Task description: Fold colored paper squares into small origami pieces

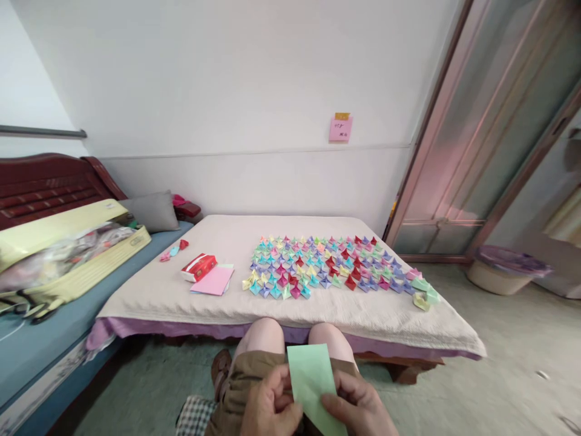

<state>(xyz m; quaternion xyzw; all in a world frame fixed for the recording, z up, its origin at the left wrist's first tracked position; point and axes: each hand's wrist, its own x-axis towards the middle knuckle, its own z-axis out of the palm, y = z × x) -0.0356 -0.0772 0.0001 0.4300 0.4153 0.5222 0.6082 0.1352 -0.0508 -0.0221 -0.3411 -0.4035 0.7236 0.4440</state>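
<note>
A pale green sheet of paper (312, 378) is held upright over my lap, its lower edge running out of the picture. My left hand (275, 404) pinches its left side, thumb in front. On the right side my right hand (358, 402) grips it, with the thumb pressed on the paper's face. Beyond my knees, many small folded paper pieces (313, 263) in several colours stand in rows on the cloth-covered table (158, 303). A pink stack of paper sheets (215, 280) lies to the left of them.
Beside the stack lies a red tissue pack (198, 267). A few folded pieces (173, 251) sit farther left. A yellow open case (113, 251) rests on the bed (82, 287). A pink note (340, 129) is taped to the wall; a lined bin (506, 271) stands right.
</note>
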